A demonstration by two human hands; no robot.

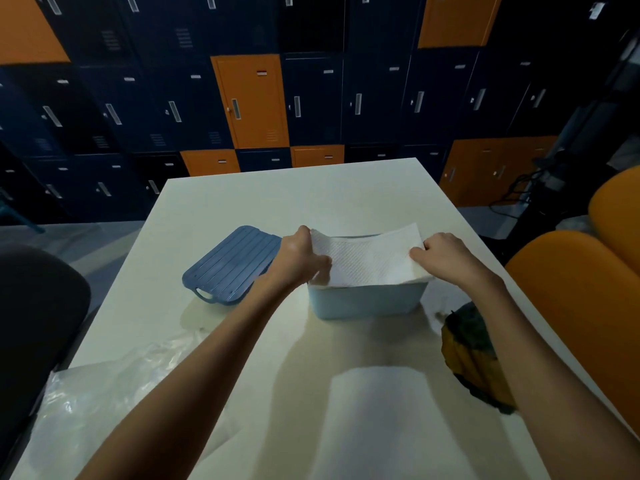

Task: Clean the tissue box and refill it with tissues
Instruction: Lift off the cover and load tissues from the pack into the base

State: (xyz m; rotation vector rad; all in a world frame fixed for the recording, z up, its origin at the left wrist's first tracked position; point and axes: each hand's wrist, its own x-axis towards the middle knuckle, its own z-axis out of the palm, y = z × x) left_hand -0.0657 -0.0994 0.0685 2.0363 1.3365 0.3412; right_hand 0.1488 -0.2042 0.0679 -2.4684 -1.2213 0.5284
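A pale blue tissue box (367,301) stands open in the middle of the white table (242,202). A stack of white tissues (370,261) rests in its top, bowed in the middle. My left hand (301,258) grips the stack's left end. At the right end, my right hand (446,258) pinches the stack. The box's darker blue ribbed lid (232,266) lies flat on the table to the left of the box.
A second white tissue stack (398,420) lies near the front edge. Clear plastic wrap (104,393) sits at the front left. A yellow and green cloth (474,355) lies at the right edge. Orange chairs (588,306) stand right, a dark chair (34,323) left, lockers behind.
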